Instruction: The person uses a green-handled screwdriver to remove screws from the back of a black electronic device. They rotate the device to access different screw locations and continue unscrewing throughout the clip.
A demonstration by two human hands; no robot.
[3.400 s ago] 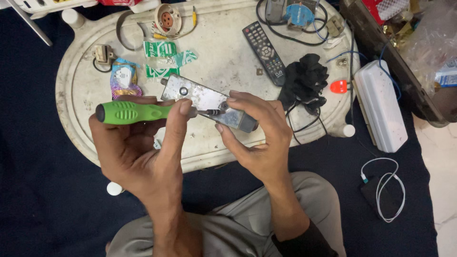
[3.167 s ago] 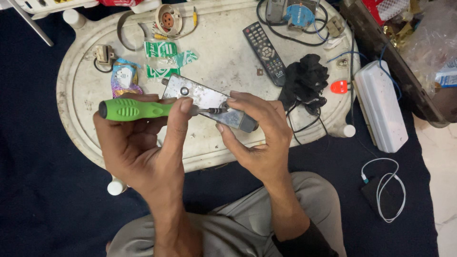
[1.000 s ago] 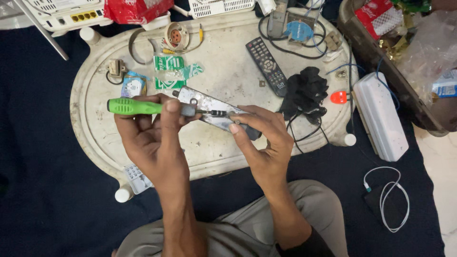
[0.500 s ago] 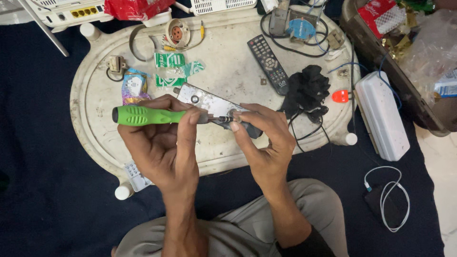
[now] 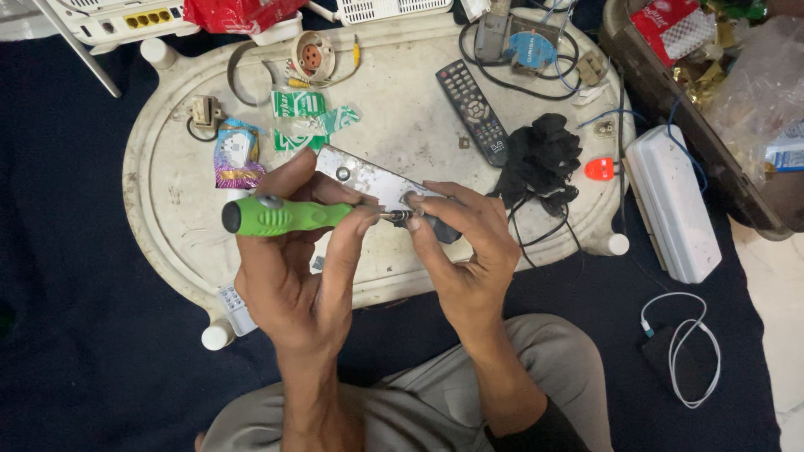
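Observation:
My left hand (image 5: 293, 259) grips a screwdriver with a green handle (image 5: 280, 217), held level with its tip pointing right. The tip meets a flat silver metal part (image 5: 364, 177) that has a dark end piece. My right hand (image 5: 469, 243) holds that part at its right end, fingers pinched around the spot where the tip touches. Both hands hover above an overturned white oval plastic stool (image 5: 176, 180) that serves as a work surface. My legs in grey trousers show at the bottom.
On the stool lie a black remote control (image 5: 473, 113), a bundle of black cloth and cable (image 5: 543, 159), green packets (image 5: 306, 117), a colourful wrapper (image 5: 237, 155) and a round lamp holder (image 5: 312, 57). A white box (image 5: 670, 201) lies to the right, a white cable (image 5: 682, 347) on the dark floor.
The hands and the metal part have shifted slightly right and lower over the stool. The screwdriver stays on the part and the grip is unchanged.

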